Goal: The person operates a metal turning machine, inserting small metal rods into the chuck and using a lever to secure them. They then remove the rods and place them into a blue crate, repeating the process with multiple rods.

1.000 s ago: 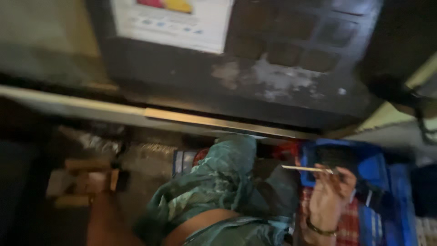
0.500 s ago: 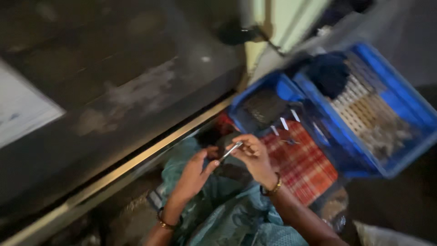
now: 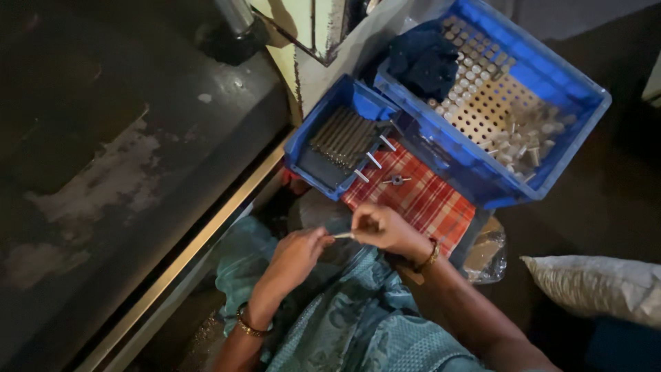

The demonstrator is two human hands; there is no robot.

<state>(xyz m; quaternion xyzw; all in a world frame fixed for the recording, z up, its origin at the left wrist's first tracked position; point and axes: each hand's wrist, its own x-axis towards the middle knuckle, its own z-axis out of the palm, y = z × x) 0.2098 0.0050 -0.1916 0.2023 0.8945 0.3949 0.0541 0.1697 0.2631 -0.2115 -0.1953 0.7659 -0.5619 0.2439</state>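
Hands meet over the lap: left hand [image 3: 296, 251] and right hand [image 3: 382, 226] each pinch one end of a thin pale rod [image 3: 342, 235] with closed fingers, just below a red checked cloth [image 3: 427, 200] and 2 blue crates [image 3: 323, 138].

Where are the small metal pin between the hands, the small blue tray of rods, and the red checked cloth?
small metal pin [image 3: 343, 235], head view, on its pale shaft.
small blue tray [image 3: 301, 146], head view, on its left wall.
red checked cloth [image 3: 427, 200], head view, on its bare middle.
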